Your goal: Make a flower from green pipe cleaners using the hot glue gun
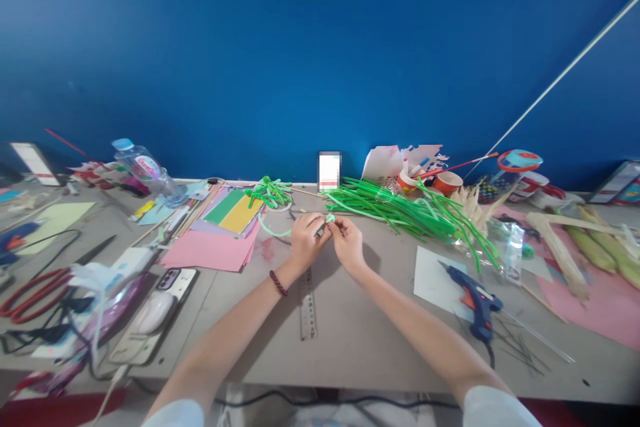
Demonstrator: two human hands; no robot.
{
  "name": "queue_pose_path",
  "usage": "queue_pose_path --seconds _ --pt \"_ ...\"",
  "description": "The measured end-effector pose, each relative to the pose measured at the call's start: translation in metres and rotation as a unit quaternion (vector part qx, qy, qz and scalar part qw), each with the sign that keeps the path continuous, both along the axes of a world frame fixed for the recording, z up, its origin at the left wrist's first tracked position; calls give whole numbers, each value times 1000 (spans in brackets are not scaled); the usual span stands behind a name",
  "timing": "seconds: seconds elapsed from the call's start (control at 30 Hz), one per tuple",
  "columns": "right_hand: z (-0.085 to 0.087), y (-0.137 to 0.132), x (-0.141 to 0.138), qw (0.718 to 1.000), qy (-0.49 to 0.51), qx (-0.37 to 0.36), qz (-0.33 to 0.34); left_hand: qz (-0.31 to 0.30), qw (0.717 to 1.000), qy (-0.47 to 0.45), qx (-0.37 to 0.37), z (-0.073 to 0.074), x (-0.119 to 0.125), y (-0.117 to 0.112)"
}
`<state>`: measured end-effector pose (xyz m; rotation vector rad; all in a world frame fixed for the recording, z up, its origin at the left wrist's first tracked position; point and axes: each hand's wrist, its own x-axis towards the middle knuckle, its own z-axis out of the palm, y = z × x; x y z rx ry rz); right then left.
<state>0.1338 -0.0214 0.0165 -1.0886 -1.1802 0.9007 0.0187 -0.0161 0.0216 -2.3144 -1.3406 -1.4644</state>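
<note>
Both hands meet above the middle of the table. Between the fingertips is a pale green pipe cleaner [330, 218], its end bent into a small curl. My left hand [307, 237] is closed around it, and a pale strand loops out on that hand's left side. With thumb and fingers pinched, my right hand [349, 240] grips the curled end. Finger detail is small, and part of the pipe cleaner is hidden in the hands. Below the left wrist lies a clear ruler [309, 310]. Behind the hands, to the right, spreads a pile of green pipe cleaners [400, 207].
On the right, a blue glue gun [473, 297] lies partly on white paper [425, 273]. To the left are pink paper sheets [205, 250], a phone [177, 287], red-handled scissors [37, 297] and a plastic bottle [143, 163]. A blue wall [320, 67] rises behind the table.
</note>
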Motion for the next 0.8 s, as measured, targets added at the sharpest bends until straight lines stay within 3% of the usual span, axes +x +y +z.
queue_pose_path --seconds 0.23,0.8 --pt "-12 3 -1 999 11 -29 15 -1 1000 13 12 -8 0 1" --pt "-13 3 -1 1000 6 -25 14 -24 999 -16 -17 -11 0 3"
